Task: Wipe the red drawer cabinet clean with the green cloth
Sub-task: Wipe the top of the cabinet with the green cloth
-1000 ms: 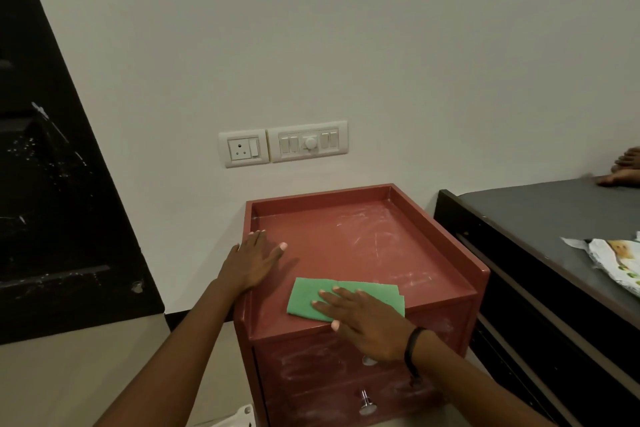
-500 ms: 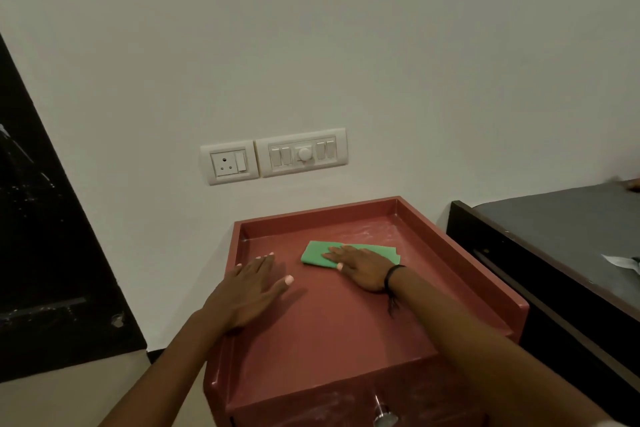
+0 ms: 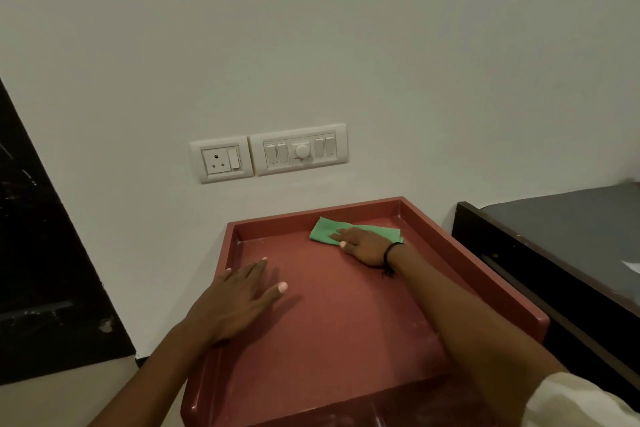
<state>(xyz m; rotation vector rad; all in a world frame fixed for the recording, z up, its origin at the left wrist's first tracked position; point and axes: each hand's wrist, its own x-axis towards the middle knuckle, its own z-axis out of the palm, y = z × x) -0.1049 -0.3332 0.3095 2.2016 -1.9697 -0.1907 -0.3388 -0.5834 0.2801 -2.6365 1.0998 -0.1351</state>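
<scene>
The red drawer cabinet stands against the wall, and I look down on its recessed top with raised edges. The green cloth lies folded at the far right of that top, close to the back rim. My right hand presses flat on the cloth, a black band on its wrist. My left hand rests palm down on the top's left side by the left rim, fingers spread, holding nothing. The drawers are out of view.
A socket plate and a switch panel sit on the wall above the cabinet. A dark table with a grey top stands close on the right. A black panel leans at the left.
My right hand has pushed the cloth from the front edge of the top toward the back right corner. The view has moved closer over the cabinet. My left hand stays flat at the left.
</scene>
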